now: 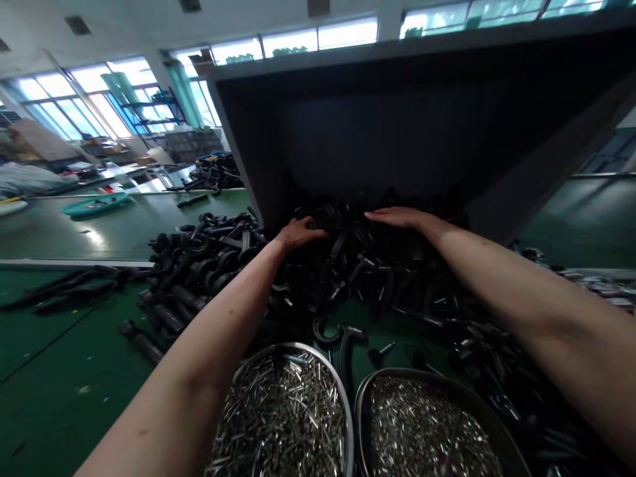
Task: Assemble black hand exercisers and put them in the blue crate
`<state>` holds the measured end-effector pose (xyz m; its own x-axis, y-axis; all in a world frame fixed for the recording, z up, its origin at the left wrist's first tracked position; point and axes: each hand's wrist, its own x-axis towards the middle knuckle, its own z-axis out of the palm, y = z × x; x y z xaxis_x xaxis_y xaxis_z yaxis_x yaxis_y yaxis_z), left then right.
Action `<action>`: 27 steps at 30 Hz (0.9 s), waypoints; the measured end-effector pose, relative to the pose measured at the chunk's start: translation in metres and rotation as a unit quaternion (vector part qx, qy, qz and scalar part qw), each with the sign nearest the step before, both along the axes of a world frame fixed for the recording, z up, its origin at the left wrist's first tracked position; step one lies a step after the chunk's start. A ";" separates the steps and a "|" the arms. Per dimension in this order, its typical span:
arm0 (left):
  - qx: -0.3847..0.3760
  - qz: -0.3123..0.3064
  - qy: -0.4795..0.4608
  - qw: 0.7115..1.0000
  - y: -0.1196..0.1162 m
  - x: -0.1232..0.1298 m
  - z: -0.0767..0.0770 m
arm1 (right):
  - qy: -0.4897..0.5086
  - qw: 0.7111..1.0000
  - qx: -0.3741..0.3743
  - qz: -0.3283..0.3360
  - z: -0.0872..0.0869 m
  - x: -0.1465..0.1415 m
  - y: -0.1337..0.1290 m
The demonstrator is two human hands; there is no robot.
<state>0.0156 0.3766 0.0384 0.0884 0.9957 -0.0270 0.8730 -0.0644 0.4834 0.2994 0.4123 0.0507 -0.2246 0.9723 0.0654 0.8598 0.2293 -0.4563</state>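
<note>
A large grey bin (397, 132) lies tipped with its dark mouth facing me, and black C-shaped plastic parts (368, 268) spill from it onto the green table. My left hand (301, 233) rests on the parts at the left of the mouth, thumb apart from the fingers; some fingertips are lost in shadow. Stretched out flat, my right hand (395, 216) lies over the heap further right, palm side down. I see nothing gripped in either hand. Closer to me stand two round metal pans, the left pan (349, 424) and the right pan (360, 404), filled with small metal pins.
More black parts (199, 258) are heaped left of the bin, some with ribbed shafts. Long black pieces (79, 288) lie on the green table (44, 351). A teal tray (94, 205) sits on the far table. Metal parts (601, 281) lie at the right.
</note>
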 end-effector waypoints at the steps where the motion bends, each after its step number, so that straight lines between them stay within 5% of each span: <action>1: 0.003 -0.003 -0.017 1.000 -0.005 0.000 -0.001 | -0.010 1.000 -0.019 0.008 0.001 0.001 -0.005; 11: 0.048 -0.014 -0.088 0.995 -0.065 0.016 -0.001 | -0.067 0.996 -0.049 -0.018 0.010 0.017 -0.057; 16: 0.060 -0.093 -0.068 0.992 -0.111 0.049 0.000 | -0.130 0.989 -0.036 -0.058 0.012 0.018 -0.088; 21: 0.095 -0.098 -0.023 0.990 -0.155 0.079 0.000 | -0.192 0.980 0.009 -0.060 0.003 0.011 -0.132; 27: 0.082 -0.084 0.003 0.993 -0.195 0.078 -0.011 | -0.213 0.974 0.073 -0.036 -0.003 0.008 -0.193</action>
